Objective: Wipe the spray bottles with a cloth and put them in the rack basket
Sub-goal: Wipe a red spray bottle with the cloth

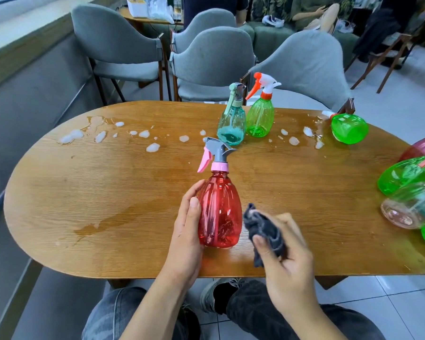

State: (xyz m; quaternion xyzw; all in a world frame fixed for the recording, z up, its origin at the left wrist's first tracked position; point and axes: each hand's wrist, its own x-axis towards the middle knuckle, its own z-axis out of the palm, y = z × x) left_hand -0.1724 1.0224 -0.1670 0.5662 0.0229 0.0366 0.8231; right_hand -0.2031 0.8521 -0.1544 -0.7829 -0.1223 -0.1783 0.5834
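Note:
A red spray bottle point(219, 212) with a pink collar and grey trigger head stands upright near the table's front edge. My left hand point(187, 229) grips its left side. My right hand point(285, 251) holds a bunched dark grey cloth point(263, 229) just right of the bottle, close to its side. Farther back stand a teal spray bottle point(232, 123) and a green spray bottle point(260, 116) with an orange trigger. Another green bottle point(349, 127) lies on its side at the back right. The rack basket is out of view.
The oval wooden table point(108, 192) carries foam blobs point(152, 147) and wet patches along its far half. Several more bottles, green, pink and clear point(407, 177), lie clustered at the right edge. Grey chairs point(206, 60) stand behind the table.

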